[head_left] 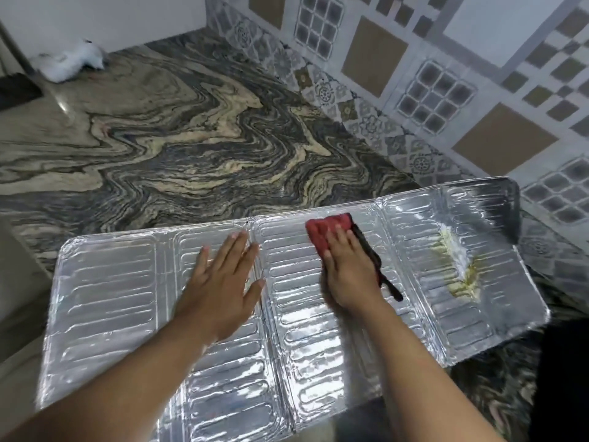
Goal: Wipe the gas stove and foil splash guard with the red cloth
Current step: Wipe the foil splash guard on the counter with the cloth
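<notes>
The foil splash guard [105, 291] lies flat and unfolded across the marbled counter, its ribbed silver panels facing up. My left hand [223, 282] presses flat on it near the middle fold, fingers spread. My right hand [347, 275] lies palm down on the red cloth [328, 229], which has a dark edge trailing to the right, on the panel right of centre. A yellowish greasy smear [462, 269] with white residue marks the rightmost panel. No gas stove is in view.
The swirled granite counter [191, 138] stretches behind the guard. A crumpled white cloth [70, 60] lies at the far left corner. Patterned wall tiles [446, 90] rise along the right. A dark area [561, 378] sits at the lower right.
</notes>
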